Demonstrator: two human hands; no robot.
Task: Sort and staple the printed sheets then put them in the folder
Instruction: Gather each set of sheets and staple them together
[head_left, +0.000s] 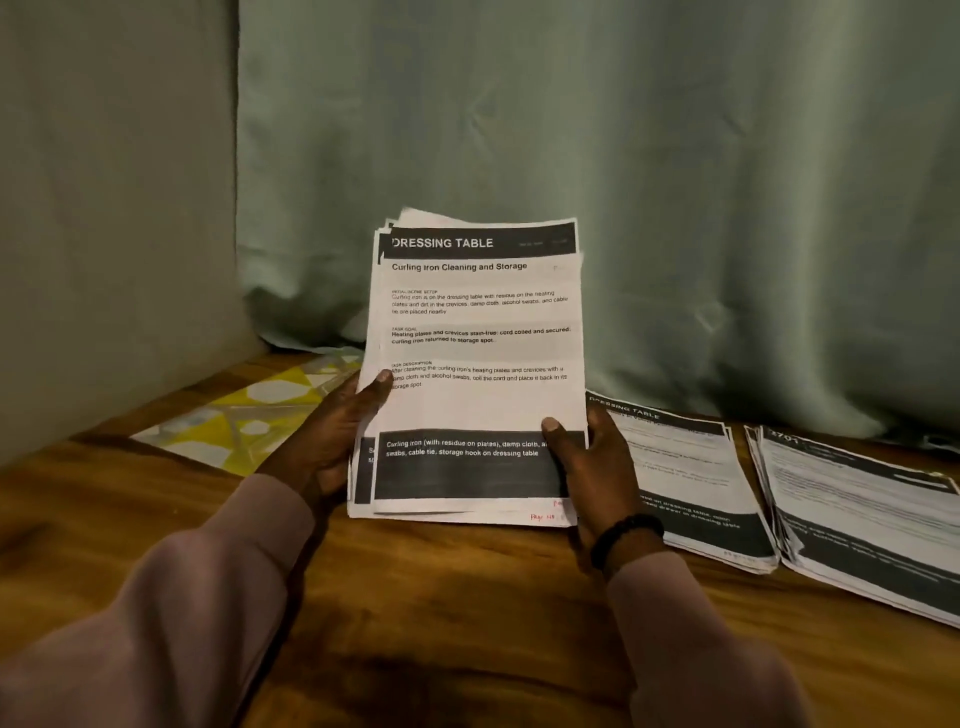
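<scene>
I hold a stack of printed sheets (475, 332) upright, its bottom edge resting on the wooden table (441, 597). The top sheet is headed "DRESSING TABLE". My left hand (332, 441) grips the stack's left edge with the thumb on the front. My right hand (592, 467) grips the lower right edge, thumb over the dark band. Two more piles of printed sheets lie flat to the right: a nearer pile (691, 483) and a farther pile (862, 514). No stapler is in view.
A yellow and white patterned flat item (244, 421), perhaps a folder, lies on the table at the back left. A green curtain (623, 156) hangs behind the table and a plain wall (104, 208) stands on the left.
</scene>
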